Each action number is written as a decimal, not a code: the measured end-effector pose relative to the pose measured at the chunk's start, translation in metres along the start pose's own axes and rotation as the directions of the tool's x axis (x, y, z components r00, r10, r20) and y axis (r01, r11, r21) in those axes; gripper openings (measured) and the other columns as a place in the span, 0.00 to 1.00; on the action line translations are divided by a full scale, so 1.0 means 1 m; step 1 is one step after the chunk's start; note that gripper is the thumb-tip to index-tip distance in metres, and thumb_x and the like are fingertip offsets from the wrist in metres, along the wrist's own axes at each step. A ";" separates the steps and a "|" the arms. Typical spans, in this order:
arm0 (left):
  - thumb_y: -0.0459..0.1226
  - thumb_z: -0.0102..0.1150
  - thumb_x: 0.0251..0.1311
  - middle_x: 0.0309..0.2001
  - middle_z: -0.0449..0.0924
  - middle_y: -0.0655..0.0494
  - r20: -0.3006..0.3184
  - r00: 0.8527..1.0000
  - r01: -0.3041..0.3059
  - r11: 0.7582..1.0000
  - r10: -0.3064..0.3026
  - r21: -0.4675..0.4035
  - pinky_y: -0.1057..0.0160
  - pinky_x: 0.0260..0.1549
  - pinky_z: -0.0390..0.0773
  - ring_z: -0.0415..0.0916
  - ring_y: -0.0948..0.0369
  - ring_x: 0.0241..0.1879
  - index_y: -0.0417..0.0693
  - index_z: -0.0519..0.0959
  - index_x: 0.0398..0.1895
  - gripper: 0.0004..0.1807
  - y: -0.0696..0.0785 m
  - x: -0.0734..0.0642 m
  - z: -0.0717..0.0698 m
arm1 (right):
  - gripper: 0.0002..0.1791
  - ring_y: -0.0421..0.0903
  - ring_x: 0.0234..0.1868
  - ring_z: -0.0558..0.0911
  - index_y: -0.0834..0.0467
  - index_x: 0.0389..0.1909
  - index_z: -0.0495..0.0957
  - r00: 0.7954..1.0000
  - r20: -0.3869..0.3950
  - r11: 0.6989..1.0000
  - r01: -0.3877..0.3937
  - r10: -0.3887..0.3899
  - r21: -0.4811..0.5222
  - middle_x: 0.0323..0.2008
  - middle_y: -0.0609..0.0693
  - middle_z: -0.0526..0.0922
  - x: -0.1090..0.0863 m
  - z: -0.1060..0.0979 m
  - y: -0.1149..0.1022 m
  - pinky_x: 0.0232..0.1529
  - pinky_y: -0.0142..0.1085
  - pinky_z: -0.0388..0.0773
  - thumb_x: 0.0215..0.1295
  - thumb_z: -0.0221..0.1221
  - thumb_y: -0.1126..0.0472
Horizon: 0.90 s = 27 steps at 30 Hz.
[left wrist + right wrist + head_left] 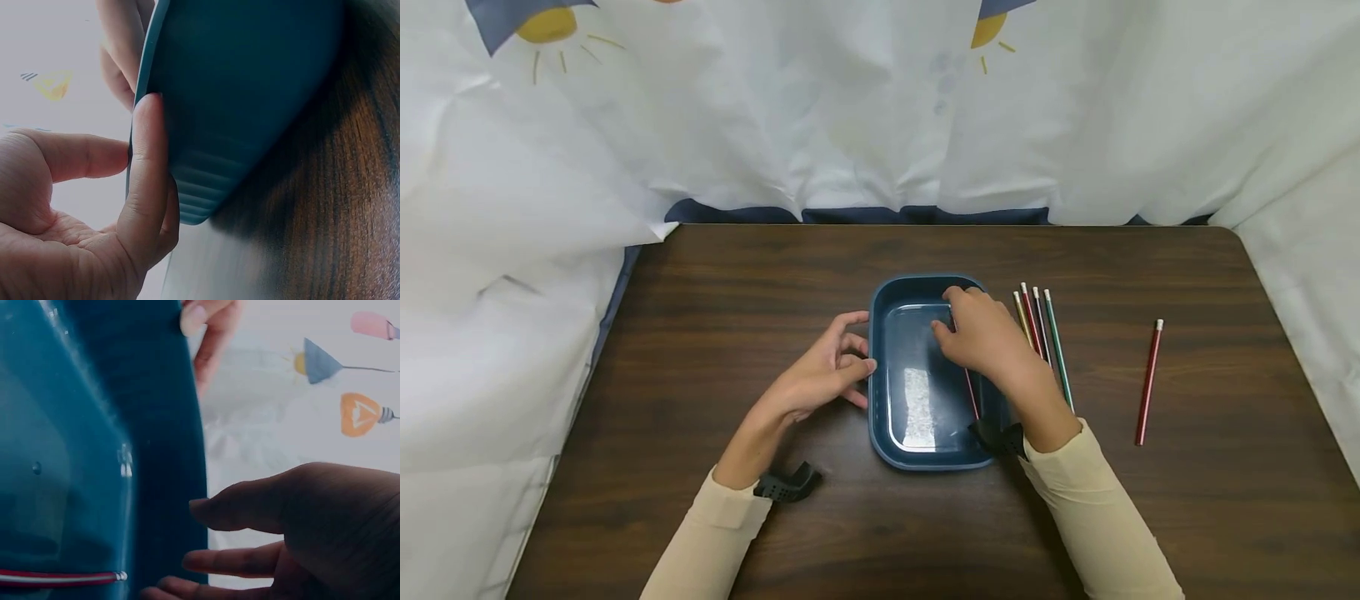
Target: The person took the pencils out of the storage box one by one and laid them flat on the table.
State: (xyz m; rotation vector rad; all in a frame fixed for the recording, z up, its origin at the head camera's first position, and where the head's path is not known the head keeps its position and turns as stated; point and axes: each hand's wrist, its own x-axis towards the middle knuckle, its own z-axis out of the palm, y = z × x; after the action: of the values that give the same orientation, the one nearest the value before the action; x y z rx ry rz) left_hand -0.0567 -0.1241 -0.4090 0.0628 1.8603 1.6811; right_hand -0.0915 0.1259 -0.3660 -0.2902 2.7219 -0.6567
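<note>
A dark blue plastic tray (917,461) lies on the table. My left hand (823,375) pinches its left rim, thumb on one side and fingers on the other, as the left wrist view shows. Inside the tray, along its right side, lies a red pencil (62,579); the head view shows part of it, the rest hidden under my right hand. My right hand (988,337) hovers over the tray's right half. In the right wrist view its thumb and fingers are spread apart, with nothing between them and the pencil separate from them.
Several pencils (1054,342) in gold, red, dark and green lie side by side just right of the tray, partly covered by the right forearm. Another red pencil (1148,383) lies alone farther right on the wooden table (737,283). White curtains (865,108) hang behind and beside it.
</note>
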 end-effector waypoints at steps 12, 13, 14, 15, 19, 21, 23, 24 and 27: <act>0.29 0.56 0.72 0.57 0.65 0.40 -0.002 1.000 0.006 1.000 -0.006 -0.001 0.52 0.33 0.94 0.81 0.54 0.42 0.53 0.47 0.83 0.42 0.001 0.000 0.000 | 0.33 0.70 0.60 0.83 0.75 0.71 0.68 0.997 0.055 0.992 -0.050 0.056 -0.112 0.67 0.74 0.74 0.009 0.013 -0.002 0.62 0.61 0.86 0.77 0.57 0.53; 0.29 0.56 0.72 0.57 0.65 0.40 0.001 1.000 0.003 1.000 -0.003 -0.002 0.52 0.33 0.94 0.81 0.54 0.42 0.52 0.47 0.83 0.42 0.001 0.000 0.000 | 0.33 0.70 0.58 0.84 0.75 0.70 0.69 0.996 0.063 0.992 -0.051 0.059 -0.114 0.66 0.74 0.75 0.009 0.014 -0.002 0.60 0.60 0.87 0.77 0.57 0.53; 0.29 0.56 0.72 0.57 0.65 0.40 0.003 1.000 0.002 1.000 -0.002 -0.003 0.52 0.33 0.94 0.81 0.53 0.42 0.52 0.46 0.83 0.42 0.001 0.000 0.000 | 0.33 0.69 0.57 0.84 0.75 0.69 0.69 0.996 0.071 0.991 -0.050 0.058 -0.120 0.66 0.74 0.75 0.009 0.015 -0.002 0.59 0.60 0.87 0.77 0.57 0.53; 0.29 0.56 0.72 0.57 0.65 0.40 0.005 1.000 0.000 1.000 0.000 -0.004 0.52 0.33 0.94 0.81 0.54 0.42 0.52 0.46 0.83 0.43 0.000 0.000 0.000 | 0.32 0.68 0.55 0.85 0.76 0.69 0.70 0.995 0.078 0.991 -0.050 0.060 -0.123 0.65 0.74 0.75 0.008 0.017 -0.002 0.57 0.59 0.88 0.77 0.58 0.54; 0.29 0.55 0.72 0.58 0.65 0.39 0.003 1.000 -0.001 1.000 0.001 -0.006 0.52 0.33 0.94 0.81 0.54 0.42 0.52 0.46 0.83 0.43 0.001 0.000 0.000 | 0.31 0.66 0.50 0.85 0.76 0.66 0.72 0.995 0.081 0.990 -0.049 0.060 -0.133 0.63 0.75 0.76 0.008 0.020 -0.001 0.52 0.57 0.88 0.75 0.59 0.55; 0.29 0.55 0.72 0.58 0.65 0.40 0.002 1.000 -0.002 1.000 0.002 -0.004 0.52 0.33 0.94 0.81 0.55 0.42 0.52 0.46 0.83 0.42 0.000 0.000 0.001 | 0.29 0.65 0.48 0.85 0.76 0.63 0.74 0.995 0.080 0.989 -0.051 0.062 -0.136 0.63 0.74 0.76 0.007 0.021 -0.001 0.50 0.56 0.88 0.74 0.60 0.56; 0.29 0.55 0.72 0.57 0.65 0.40 0.001 1.000 -0.002 1.000 0.002 -0.003 0.52 0.33 0.94 0.81 0.55 0.41 0.52 0.47 0.83 0.42 0.000 0.000 0.001 | 0.29 0.65 0.48 0.85 0.76 0.63 0.74 0.995 0.082 0.988 -0.049 0.061 -0.144 0.62 0.74 0.76 0.008 0.022 -0.001 0.50 0.56 0.88 0.73 0.61 0.57; 0.29 0.55 0.72 0.57 0.65 0.40 0.001 1.000 -0.002 1.000 0.002 -0.003 0.52 0.33 0.94 0.81 0.55 0.41 0.52 0.47 0.83 0.42 0.000 0.000 0.001 | 0.29 0.66 0.49 0.85 0.76 0.63 0.74 0.995 0.084 0.988 -0.048 0.061 -0.150 0.62 0.74 0.77 0.008 0.022 -0.001 0.51 0.57 0.88 0.72 0.61 0.57; 0.28 0.55 0.72 0.57 0.65 0.40 0.000 1.000 -0.004 1.000 0.004 -0.009 0.52 0.33 0.94 0.80 0.55 0.41 0.52 0.47 0.83 0.42 0.001 0.000 0.002 | 0.33 0.68 0.52 0.86 0.75 0.68 0.70 0.994 0.086 0.985 -0.047 0.062 -0.166 0.64 0.75 0.76 0.009 0.024 0.000 0.54 0.58 0.88 0.69 0.62 0.59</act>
State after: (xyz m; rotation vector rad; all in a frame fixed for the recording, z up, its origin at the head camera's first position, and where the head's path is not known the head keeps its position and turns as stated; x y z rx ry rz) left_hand -0.0565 -0.1224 -0.4085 0.0630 1.8533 1.6925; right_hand -0.0919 0.1137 -0.3882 -0.2757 2.6895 -0.3949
